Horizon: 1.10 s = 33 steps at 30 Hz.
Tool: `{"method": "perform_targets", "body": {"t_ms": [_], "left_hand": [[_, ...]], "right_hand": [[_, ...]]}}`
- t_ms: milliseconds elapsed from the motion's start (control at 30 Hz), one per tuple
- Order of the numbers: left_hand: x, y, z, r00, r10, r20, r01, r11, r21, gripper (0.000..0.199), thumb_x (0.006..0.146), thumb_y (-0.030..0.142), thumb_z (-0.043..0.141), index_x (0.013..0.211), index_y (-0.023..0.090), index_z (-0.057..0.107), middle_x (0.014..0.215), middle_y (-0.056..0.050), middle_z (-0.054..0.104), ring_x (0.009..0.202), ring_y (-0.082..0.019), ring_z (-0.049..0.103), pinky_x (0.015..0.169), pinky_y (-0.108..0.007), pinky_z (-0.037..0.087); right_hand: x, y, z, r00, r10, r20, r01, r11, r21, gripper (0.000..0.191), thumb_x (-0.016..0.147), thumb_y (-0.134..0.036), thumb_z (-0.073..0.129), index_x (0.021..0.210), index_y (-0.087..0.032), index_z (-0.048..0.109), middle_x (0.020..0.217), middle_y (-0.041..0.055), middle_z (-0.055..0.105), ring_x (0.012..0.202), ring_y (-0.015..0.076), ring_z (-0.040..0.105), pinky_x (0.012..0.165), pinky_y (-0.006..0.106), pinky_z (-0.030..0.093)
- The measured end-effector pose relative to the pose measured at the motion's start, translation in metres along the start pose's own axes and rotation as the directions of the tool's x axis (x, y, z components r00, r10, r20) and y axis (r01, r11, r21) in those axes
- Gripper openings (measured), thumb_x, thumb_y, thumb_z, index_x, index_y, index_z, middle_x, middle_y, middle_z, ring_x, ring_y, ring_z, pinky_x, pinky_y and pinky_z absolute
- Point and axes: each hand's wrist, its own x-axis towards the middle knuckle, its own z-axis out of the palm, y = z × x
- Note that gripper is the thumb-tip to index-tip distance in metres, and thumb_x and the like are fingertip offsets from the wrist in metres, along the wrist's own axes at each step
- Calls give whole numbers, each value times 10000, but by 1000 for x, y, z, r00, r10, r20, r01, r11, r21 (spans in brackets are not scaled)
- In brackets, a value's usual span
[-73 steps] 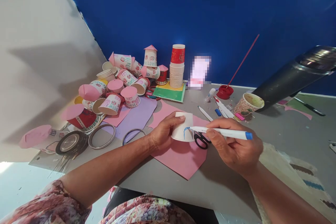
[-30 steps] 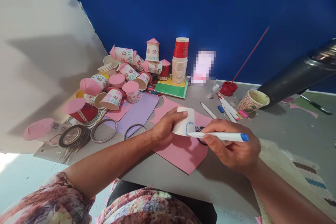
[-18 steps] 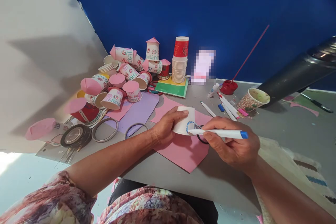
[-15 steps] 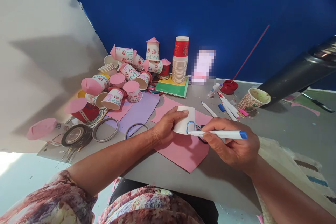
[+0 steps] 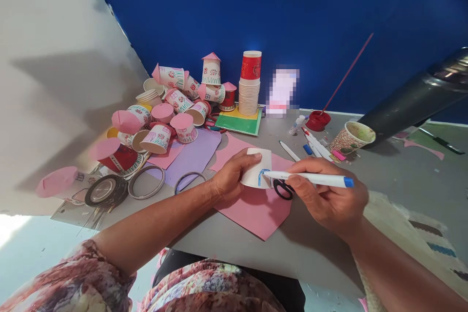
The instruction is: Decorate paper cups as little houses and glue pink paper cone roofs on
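Note:
My left hand is closed around a white paper cup, with the thumb along its near side. Blue lines form an arched outline on the cup's wall. Between the fingers of my right hand is a white marker with a blue end, its tip at the blue outline. Beneath both hands lies a pink paper sheet. Black-handled scissors rest on it, partly hidden behind the cup and my right hand.
Decorated cups with pink paper tops are heaped at the left. A stack of cups stands on a green-and-yellow pad. Tape rolls lie left of my arm. Markers, a patterned cup and a dark flask are at the right.
My right hand has shifted slightly right, and the marker tip has moved up along the blue outline. More of the scissors' handle shows. My left hand keeps the cup in place.

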Motion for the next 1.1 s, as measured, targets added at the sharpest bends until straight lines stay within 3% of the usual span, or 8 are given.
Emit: {"method": "perform_targets", "body": {"t_ms": [200,467,700,933,1100], "left_hand": [[2,0,0,999,-26,-25,25,999,-39,273,727,297,819,904,134,690,788,-42,701,678,-167,639,669,-288,508],[1,0,3,1000,-11,-10,11,1000,-25,295,691,300,840,881,143,677,765,-34,690,662,-158,623,623,-272,499],[1,1,0,1000,-15,-7,15,1000,-20,319,711,325,834,915,148,665,783,-32,690,700,-175,644,657,-280,499],[2,0,0,1000,-28,-2,28,998,-49,275,731,288,809,920,134,682,799,-43,701,682,-171,643,682,-295,522],[2,-1,-2,1000,-27,-9,26,998,-56,283,714,297,821,894,141,668,774,-31,682,688,-175,642,651,-288,514]], "right_hand": [[-1,-1,-2,999,33,-18,-33,999,-9,98,932,-190,647,903,-274,688,703,-19,721,471,132,576,472,294,480],[3,1,0,999,-43,-2,43,999,-25,67,896,-183,660,865,-216,710,681,-10,732,485,124,615,472,244,473],[3,-3,0,994,-44,101,38,997,61,81,902,-175,638,850,-208,691,690,-15,729,443,93,551,435,234,420],[1,3,-1,999,-36,-11,36,999,-4,65,912,-174,655,888,-223,689,702,-18,722,495,111,579,479,247,455],[3,0,-3,997,-48,67,47,999,19,83,912,-170,635,853,-218,668,668,-28,704,456,98,548,462,244,435]]}}
